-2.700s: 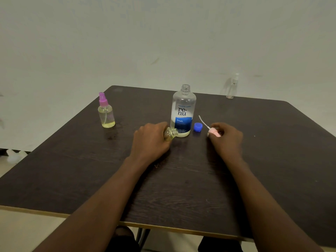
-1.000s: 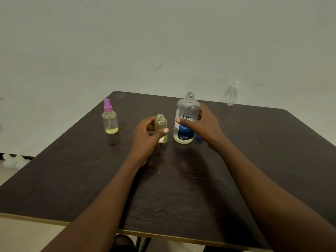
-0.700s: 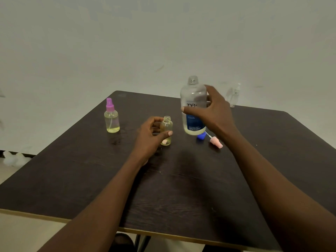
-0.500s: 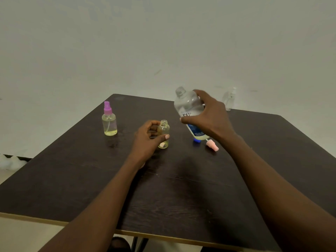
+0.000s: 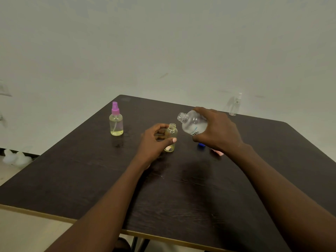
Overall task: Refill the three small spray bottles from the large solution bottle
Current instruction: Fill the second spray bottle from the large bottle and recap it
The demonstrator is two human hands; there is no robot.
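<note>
An uncapped small yellowish spray bottle (image 5: 171, 132) stands upright on the dark table (image 5: 181, 188), gripped by my left hand (image 5: 154, 142). My right hand (image 5: 217, 131) holds the large clear solution bottle (image 5: 190, 122) lifted and tilted left, its open neck just up and right of the small bottle's mouth. A second small bottle with a pink sprayer (image 5: 116, 120) stands at the left. A clear empty spray bottle (image 5: 235, 104) stands at the far right edge.
A blue cap (image 5: 201, 145) and a pink sprayer head (image 5: 218, 152) lie on the table, partly hidden under my right hand. A pale wall rises behind the table. White objects (image 5: 14, 158) sit on the floor at the left.
My right hand let go of the pink sprayer head, grasped the large bottle, lifted it and tilted its neck leftward toward the small bottle. My left hand set the small bottle upright and holds it.
</note>
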